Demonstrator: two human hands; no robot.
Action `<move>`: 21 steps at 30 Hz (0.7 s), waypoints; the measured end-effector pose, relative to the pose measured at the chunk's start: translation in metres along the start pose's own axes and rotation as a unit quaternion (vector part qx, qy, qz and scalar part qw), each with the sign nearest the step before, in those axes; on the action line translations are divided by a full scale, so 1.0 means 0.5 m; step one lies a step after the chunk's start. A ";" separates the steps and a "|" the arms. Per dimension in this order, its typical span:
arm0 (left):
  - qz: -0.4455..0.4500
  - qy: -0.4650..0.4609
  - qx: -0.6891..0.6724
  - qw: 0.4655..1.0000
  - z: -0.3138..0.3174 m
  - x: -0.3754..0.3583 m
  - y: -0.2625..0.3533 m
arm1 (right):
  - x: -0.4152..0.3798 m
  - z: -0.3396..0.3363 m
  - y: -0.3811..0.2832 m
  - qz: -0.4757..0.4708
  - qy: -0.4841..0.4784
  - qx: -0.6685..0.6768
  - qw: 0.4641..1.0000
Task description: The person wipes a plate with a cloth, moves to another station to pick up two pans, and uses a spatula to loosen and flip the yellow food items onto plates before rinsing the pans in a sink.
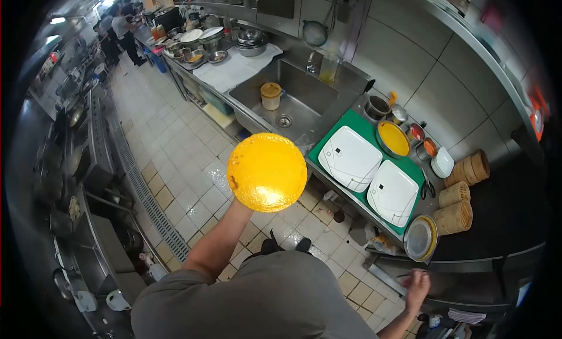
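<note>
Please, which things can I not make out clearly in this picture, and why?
In the head view:
1. Left hand's grip: hidden by the yellow disc.
2. Right hand: too small to tell whether its fingertips touch anything.
3. Distant people: too small to see their handwork.
4. Orange-red item, far right: blurred.

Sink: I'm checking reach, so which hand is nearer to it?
Left. The left hand, mostly hidden under the yellow disc, is in front of the sink; the right hand is farther off to the right, past the white plates.
</note>
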State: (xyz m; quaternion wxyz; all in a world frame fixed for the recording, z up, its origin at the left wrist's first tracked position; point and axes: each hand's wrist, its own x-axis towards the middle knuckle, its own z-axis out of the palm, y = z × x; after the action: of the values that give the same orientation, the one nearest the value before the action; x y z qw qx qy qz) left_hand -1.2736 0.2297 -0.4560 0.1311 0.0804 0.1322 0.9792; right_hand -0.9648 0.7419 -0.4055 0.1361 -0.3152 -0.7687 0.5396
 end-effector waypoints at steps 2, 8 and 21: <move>0.020 -0.028 0.008 0.999 -0.008 0.047 0.004 | -0.008 0.069 0.000 -0.004 -0.084 0.020 0.996; 0.074 0.005 0.048 0.996 -0.065 0.187 0.044 | 0.066 0.303 -0.166 -0.012 -0.261 0.194 0.946; 0.028 -0.105 -0.045 0.993 -0.078 0.702 0.309 | 0.192 0.891 -0.615 -0.320 -0.105 0.260 0.905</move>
State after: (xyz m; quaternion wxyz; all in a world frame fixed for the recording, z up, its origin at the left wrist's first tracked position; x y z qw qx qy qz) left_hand -1.6518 0.1743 -0.4066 0.1206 0.1802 0.0715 0.9736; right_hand -1.3867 0.4038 -0.3063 0.2965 0.0526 -0.6709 0.6777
